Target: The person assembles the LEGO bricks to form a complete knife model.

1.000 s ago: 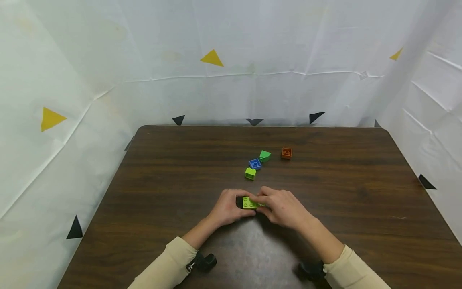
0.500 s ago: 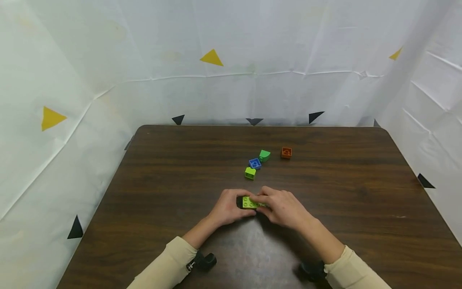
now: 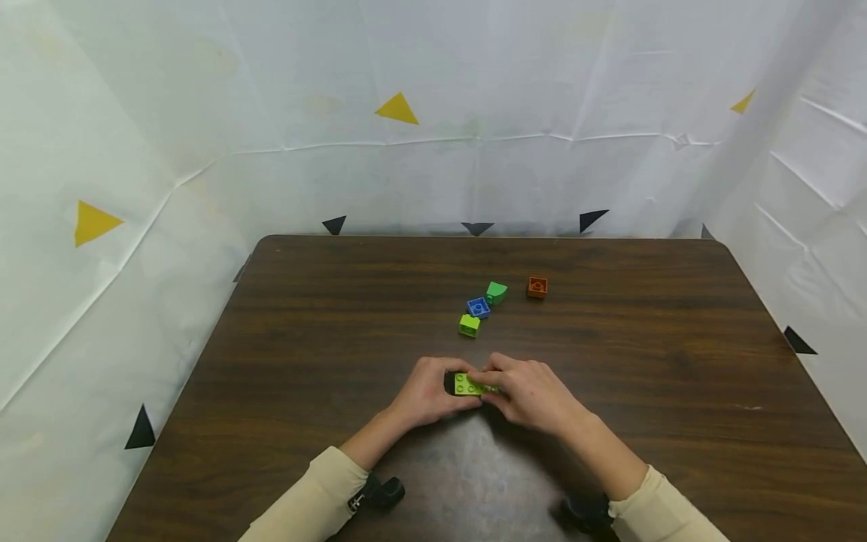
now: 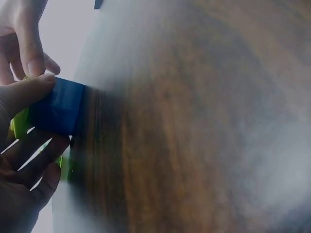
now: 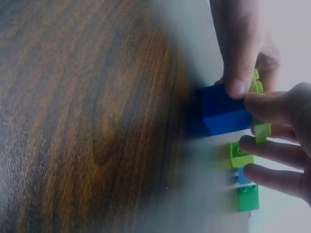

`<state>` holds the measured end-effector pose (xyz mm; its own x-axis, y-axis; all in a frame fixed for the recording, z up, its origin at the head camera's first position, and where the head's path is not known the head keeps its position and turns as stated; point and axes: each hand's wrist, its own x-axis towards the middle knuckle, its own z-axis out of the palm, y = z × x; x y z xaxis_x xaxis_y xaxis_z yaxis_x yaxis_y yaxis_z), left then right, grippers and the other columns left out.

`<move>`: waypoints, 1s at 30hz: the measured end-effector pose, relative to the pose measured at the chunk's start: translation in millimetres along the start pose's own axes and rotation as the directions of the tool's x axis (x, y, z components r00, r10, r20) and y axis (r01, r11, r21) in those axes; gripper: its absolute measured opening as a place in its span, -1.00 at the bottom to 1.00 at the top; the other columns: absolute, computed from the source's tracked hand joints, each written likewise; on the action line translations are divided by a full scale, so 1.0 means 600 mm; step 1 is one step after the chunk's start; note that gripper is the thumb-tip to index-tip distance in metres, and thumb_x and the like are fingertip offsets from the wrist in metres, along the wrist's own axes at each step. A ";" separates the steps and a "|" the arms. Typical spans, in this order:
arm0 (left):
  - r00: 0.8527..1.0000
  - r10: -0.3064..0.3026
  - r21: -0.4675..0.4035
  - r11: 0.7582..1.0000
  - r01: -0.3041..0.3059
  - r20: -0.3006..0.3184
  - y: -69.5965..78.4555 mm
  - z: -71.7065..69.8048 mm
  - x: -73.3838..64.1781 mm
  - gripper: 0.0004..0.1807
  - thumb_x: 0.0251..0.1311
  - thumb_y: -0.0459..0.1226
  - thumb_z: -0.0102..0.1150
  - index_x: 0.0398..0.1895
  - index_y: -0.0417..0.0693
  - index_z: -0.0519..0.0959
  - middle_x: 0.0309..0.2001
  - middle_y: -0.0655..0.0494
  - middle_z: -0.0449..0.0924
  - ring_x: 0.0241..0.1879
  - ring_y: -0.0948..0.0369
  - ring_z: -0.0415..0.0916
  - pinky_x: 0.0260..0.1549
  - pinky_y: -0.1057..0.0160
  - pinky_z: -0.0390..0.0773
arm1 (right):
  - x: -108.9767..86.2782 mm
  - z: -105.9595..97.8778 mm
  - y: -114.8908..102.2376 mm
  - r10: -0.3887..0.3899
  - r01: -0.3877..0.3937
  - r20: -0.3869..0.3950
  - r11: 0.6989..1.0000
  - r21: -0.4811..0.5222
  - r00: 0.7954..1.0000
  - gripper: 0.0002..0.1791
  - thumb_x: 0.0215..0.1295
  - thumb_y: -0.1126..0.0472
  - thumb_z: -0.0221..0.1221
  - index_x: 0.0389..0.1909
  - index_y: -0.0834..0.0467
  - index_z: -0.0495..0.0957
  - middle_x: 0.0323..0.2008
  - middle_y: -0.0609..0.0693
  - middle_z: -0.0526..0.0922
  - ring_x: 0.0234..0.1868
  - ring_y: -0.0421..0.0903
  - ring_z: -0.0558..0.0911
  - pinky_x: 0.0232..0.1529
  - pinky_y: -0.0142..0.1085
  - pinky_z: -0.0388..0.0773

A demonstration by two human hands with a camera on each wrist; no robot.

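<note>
In the head view my left hand (image 3: 425, 393) and right hand (image 3: 538, 393) meet over the table around a small stack of toy building bricks. At its base is a blue brick (image 4: 59, 108), standing on the tabletop. A flat lime-green studded brick (image 3: 464, 385) lies across the top and overhangs the blue one on the right side. My left thumb and fingers hold the blue brick from both sides. With thumb and forefinger, my right hand pinches the lime-green brick's overhanging end (image 5: 262, 130), hiding part of its studs.
Beyond the hands lie a loose lime-green brick (image 3: 469, 325), a small blue brick (image 3: 478, 307), a green curved brick (image 3: 497, 292) and an orange-brown brick (image 3: 537, 287). The dark wood table (image 3: 325, 316) ends before white sheeting (image 3: 515, 68) with yellow and black triangles.
Both hands and the stack have shifted very slightly toward the person. Their hold looks the same, and the loose bricks have stayed put.
</note>
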<state>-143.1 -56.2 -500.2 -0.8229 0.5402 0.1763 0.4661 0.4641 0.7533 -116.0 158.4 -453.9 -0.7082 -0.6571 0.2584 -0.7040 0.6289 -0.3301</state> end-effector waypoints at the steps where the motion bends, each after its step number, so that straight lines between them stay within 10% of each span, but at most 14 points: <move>1: 1.000 0.002 0.004 1.000 -0.002 -0.001 0.000 0.000 0.000 -0.67 -0.02 -0.07 0.53 -0.15 0.16 0.71 -0.19 0.41 0.67 -0.19 0.44 0.54 -0.16 0.33 0.51 | 0.000 0.000 0.000 0.000 0.000 -0.001 1.000 -0.006 1.000 -0.61 0.12 0.22 0.43 0.02 -0.01 0.70 -0.28 -0.20 0.53 -0.56 -0.33 0.40 -0.56 -0.45 0.38; 30: 0.999 0.036 0.013 0.999 -0.036 -0.018 0.002 0.001 -0.002 -0.67 -0.03 -0.07 0.54 -0.17 0.12 0.72 -0.21 0.38 0.68 -0.21 0.43 0.55 -0.17 0.32 0.52 | 0.006 0.000 -0.004 0.009 -0.006 0.028 0.994 -0.109 1.000 -0.59 0.08 0.22 0.45 0.01 -0.05 0.72 -0.34 -0.16 0.47 -0.62 -0.30 0.33 -0.63 -0.46 0.29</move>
<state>-141.6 -55.8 -500.0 -0.8113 0.5436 0.2152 0.4996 0.4535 0.7380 -116.8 154.4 -452.1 -0.7129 -0.6626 0.2298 -0.7013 0.6745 -0.2307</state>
